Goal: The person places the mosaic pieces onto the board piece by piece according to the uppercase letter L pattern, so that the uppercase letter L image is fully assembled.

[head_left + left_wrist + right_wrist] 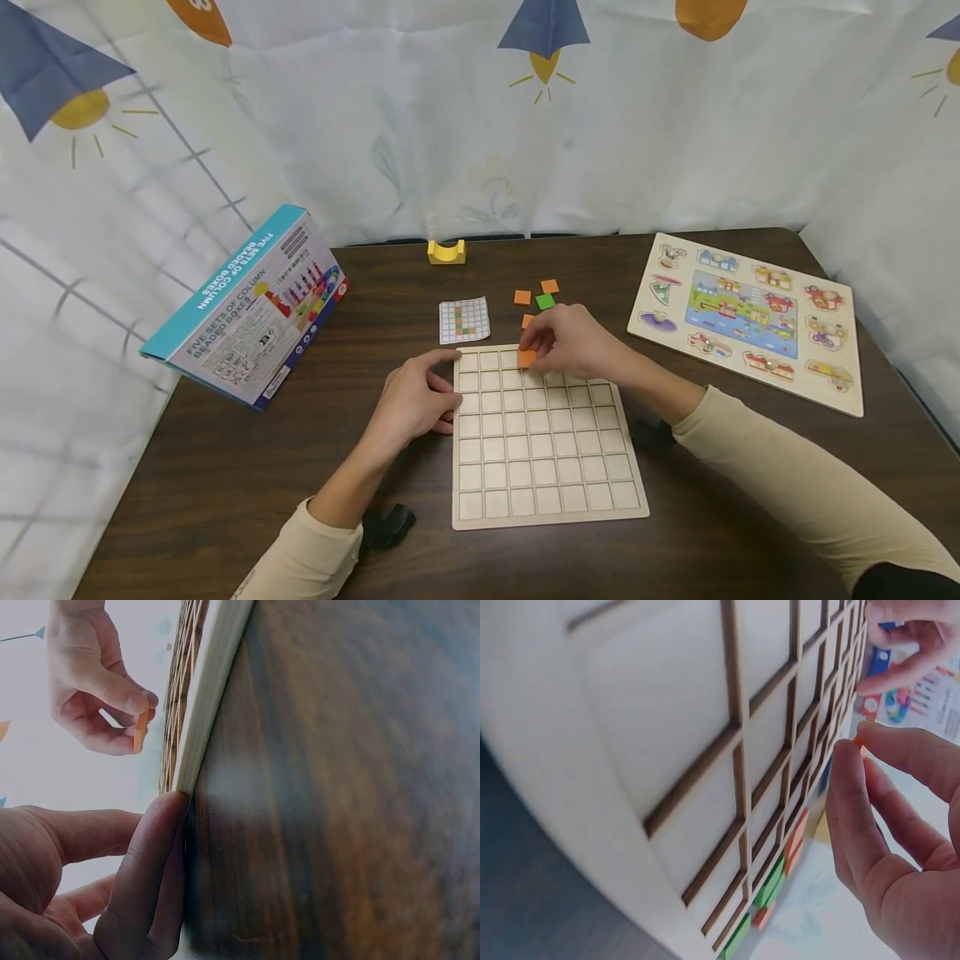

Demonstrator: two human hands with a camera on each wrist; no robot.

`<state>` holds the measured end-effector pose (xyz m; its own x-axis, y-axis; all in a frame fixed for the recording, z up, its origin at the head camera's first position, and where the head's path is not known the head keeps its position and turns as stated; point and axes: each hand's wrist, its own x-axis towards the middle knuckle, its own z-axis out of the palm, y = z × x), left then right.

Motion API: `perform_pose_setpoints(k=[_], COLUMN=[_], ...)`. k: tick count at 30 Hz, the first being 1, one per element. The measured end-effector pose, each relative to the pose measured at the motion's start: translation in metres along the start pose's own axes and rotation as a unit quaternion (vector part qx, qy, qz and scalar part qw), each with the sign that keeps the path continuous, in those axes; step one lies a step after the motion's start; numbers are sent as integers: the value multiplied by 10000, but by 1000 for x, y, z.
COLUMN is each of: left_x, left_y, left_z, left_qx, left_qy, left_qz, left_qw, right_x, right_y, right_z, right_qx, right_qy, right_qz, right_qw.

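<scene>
A pale wooden grid board lies on the dark table. Beside its upper left edge is my left hand, whose fingertips touch the rim; the left wrist view shows a fingertip against the board's side. My right hand pinches an orange square tile between thumb and fingers over the top row. In the left wrist view that tile is tilted on edge, apart from the board. Behind the board lie loose orange tiles and a green tile. A small pattern card lies beyond its upper left corner.
A yellow curved block stands near the table's back edge. To the left stands a tilted toy box. A wooden picture puzzle lies at the right. A printed curtain hangs behind the table.
</scene>
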<state>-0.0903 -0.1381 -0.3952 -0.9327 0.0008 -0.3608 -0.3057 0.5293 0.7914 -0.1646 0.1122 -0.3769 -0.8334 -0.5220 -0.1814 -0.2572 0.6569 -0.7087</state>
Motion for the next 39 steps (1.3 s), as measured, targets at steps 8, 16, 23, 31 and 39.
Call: perform_pose_setpoints(k=[8, 16, 23, 31, 39], left_x=[0, 0, 0, 0, 0], left_y=[2, 3, 2, 1, 1], left_z=[0, 0, 0, 0, 0], left_qx=[33, 13, 9, -20, -11], left_qy=[5, -28, -26, -29, -39], left_qz=[-53, -34, -44, -54, -61], left_qw=[10000, 10000, 10000, 10000, 10000], right_x=[2, 2, 2, 2, 1], right_y=[-5, -10, -12, -12, -11], right_z=[10, 17, 21, 25, 25], right_qx=[-208, -390, -440, -526, -519], right_qy=[-75, -167, -228, -186, -159], right_qz=[-38, -318, -331, -302, -365], right_qw=[9997, 9986, 9982, 9980, 9979])
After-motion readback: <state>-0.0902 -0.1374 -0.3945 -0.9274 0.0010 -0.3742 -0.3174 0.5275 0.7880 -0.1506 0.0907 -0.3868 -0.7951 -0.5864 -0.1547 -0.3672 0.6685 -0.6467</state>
